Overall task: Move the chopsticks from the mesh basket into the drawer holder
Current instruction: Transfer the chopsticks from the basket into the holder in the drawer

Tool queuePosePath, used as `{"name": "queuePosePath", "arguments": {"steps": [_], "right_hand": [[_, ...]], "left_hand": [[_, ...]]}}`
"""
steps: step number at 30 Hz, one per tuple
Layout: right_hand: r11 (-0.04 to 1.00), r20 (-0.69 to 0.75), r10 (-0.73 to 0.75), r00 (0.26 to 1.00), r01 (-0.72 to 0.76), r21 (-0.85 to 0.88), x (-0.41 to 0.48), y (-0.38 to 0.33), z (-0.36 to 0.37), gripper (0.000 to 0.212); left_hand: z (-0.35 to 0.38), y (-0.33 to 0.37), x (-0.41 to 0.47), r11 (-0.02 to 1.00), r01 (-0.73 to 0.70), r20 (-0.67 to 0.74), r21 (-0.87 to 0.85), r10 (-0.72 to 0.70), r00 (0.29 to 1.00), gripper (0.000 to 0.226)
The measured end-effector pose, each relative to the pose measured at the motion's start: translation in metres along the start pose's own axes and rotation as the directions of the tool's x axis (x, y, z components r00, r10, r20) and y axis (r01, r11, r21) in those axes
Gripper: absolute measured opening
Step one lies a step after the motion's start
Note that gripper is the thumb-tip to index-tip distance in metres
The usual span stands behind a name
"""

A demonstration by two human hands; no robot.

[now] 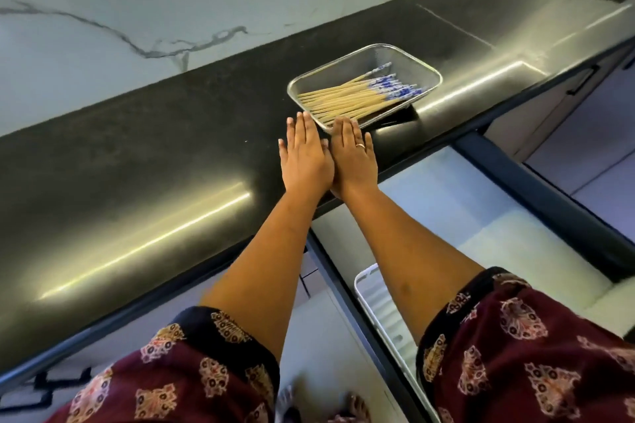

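Note:
A rectangular metal mesh basket (pixel 417 69) sits on the dark countertop (pixel 171 148). Several wooden chopsticks (pixel 347 96) with blue-and-white patterned tops lie in it. My left hand (pixel 304 156) and my right hand (pixel 354 156) rest flat, palms down, side by side on the counter just in front of the basket. My right fingertips reach the basket's near rim. Both hands hold nothing. Below the counter an open drawer (pixel 481 209) shows a white holder (pixel 372 299), partly hidden by my right arm.
A white marble wall (pixel 154 10) stands behind the counter. The drawer's dark side rail (pixel 536 196) juts out on the right. A closed cabinet front with a dark handle (pixel 51 385) is at lower left. Bare feet (pixel 323 403) show on the floor.

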State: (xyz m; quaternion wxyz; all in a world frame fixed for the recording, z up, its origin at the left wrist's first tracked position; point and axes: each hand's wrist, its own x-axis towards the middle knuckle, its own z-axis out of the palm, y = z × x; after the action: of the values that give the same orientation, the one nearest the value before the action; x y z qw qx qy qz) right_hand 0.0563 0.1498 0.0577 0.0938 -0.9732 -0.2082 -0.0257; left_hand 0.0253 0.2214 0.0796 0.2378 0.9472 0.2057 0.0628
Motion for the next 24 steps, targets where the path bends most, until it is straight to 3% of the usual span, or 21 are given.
{"name": "queuePosePath", "arguments": {"steps": [6,12,18,24], "right_hand": [[0.995,0.026,0.067,0.997,-0.064,-0.081,0.022,0.015,-0.001,0.064],[0.984,-0.074,0.055,0.996,-0.067,-0.167,0.041,0.009,-0.010,0.035],[0.985,0.020,0.079,0.997,-0.075,-0.157,0.051,-0.004,-0.016,0.028],[0.985,0.177,0.165,0.970,-0.172,0.024,0.066,0.000,-0.032,0.023]], "left_hand": [[0.000,0.013,0.051,0.961,-0.248,0.213,0.122,0.218,0.952,0.053],[-0.013,-0.018,0.079,0.866,-0.473,0.269,0.165,0.422,0.866,0.046],[-0.027,-0.023,0.094,0.769,-0.587,0.271,0.254,0.526,0.806,0.054],[-0.029,-0.016,0.108,0.754,-0.583,0.246,0.302,0.529,0.812,0.035]]}}
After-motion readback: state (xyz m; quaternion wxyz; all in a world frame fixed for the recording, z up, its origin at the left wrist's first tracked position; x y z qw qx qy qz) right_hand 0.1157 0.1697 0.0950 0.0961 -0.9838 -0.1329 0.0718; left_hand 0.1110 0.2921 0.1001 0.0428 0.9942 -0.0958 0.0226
